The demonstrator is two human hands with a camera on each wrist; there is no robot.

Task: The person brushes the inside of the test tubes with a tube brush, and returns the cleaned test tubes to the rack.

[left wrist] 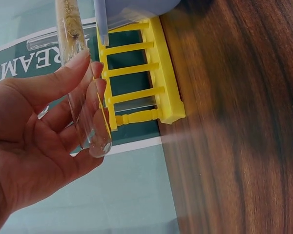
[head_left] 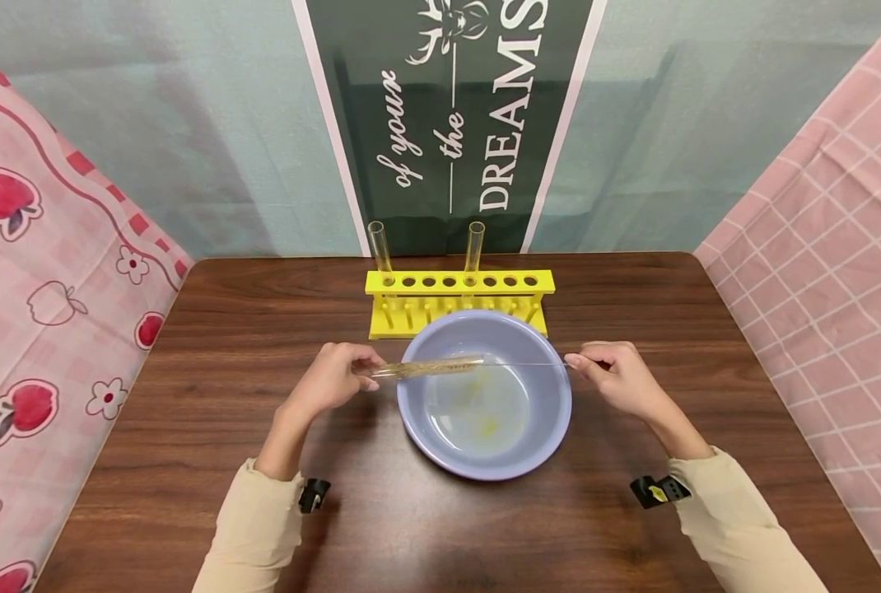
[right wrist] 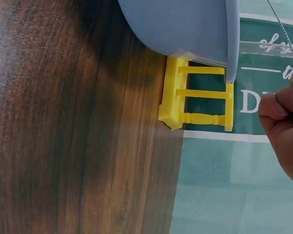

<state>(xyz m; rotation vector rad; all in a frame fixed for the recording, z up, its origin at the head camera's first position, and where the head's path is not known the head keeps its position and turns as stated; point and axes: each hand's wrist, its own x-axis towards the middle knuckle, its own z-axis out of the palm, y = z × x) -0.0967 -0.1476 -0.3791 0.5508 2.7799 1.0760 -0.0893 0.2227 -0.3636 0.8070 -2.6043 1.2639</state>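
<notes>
My left hand (head_left: 339, 375) grips a clear glass test tube (left wrist: 98, 141) near its rounded closed end. The tube lies nearly level over the left rim of a lavender basin (head_left: 485, 469), mouth toward the right. Inside the tube sits the bristle head of a test tube brush (head_left: 440, 366), tan in colour. Its thin twisted wire (right wrist: 283, 28) runs out of the mouth to the right. Beyond the basin's right rim, my right hand (head_left: 618, 377) pinches the wire's far end. Shallow water with yellowish patches (head_left: 487, 427) lies in the basin.
Behind the basin stands a yellow test tube rack (head_left: 459, 282), partly hidden by it. Two upright glass tubes, a left one (head_left: 379, 247) and a middle one (head_left: 474, 247), are in its holes. Everything rests on a dark wooden table (head_left: 226, 329); fabric (head_left: 211, 123) hangs around it.
</notes>
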